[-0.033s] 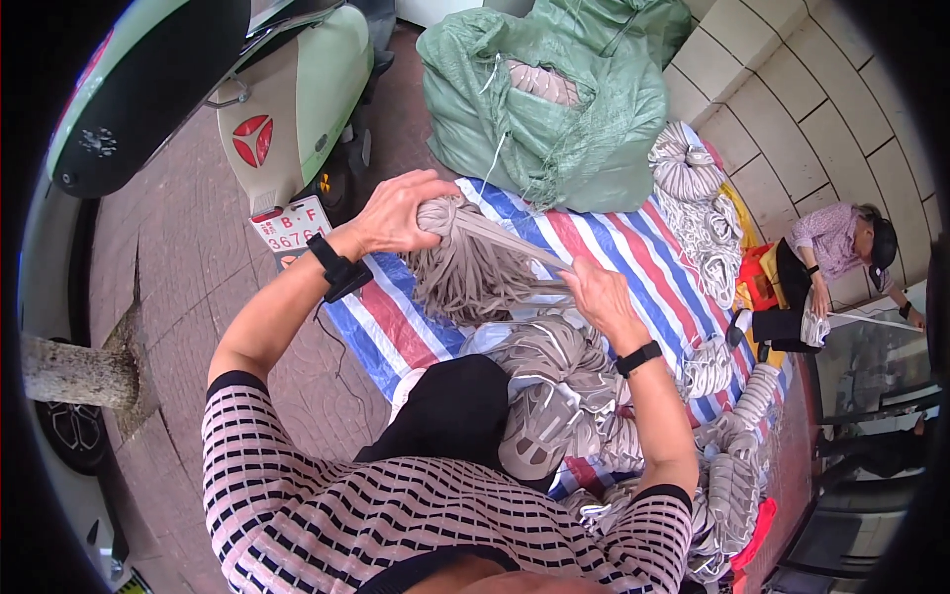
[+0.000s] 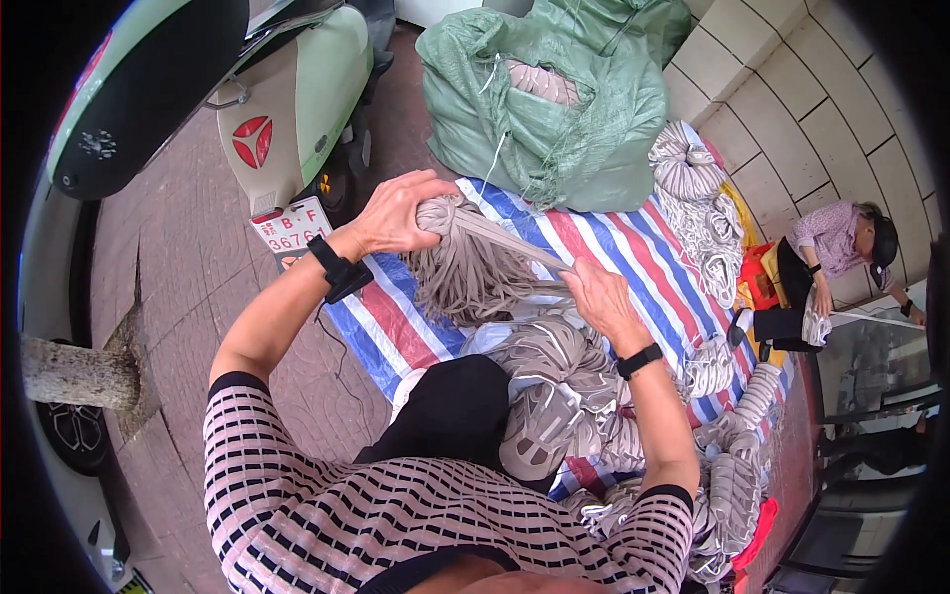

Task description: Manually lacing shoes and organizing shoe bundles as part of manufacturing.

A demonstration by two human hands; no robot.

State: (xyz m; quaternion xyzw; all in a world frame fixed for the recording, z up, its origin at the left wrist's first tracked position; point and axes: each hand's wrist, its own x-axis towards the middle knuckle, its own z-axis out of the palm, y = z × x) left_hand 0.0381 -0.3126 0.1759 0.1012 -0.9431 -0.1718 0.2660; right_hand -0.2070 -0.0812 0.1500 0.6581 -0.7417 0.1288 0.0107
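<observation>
Left hand point(image 2: 396, 215) on strips point(image 2: 470, 272), above sheet edge point(image 2: 364, 342)

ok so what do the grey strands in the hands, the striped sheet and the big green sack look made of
Grey strands: probably soft, matte textile, since they hang limp and flat; the weave is too small to confirm.
Striped sheet: seemingly thin plastic, slightly shiny, with creases catching light.
Green sack: likely woven plastic, faintly glossy, judging by its crisp folds.
</observation>
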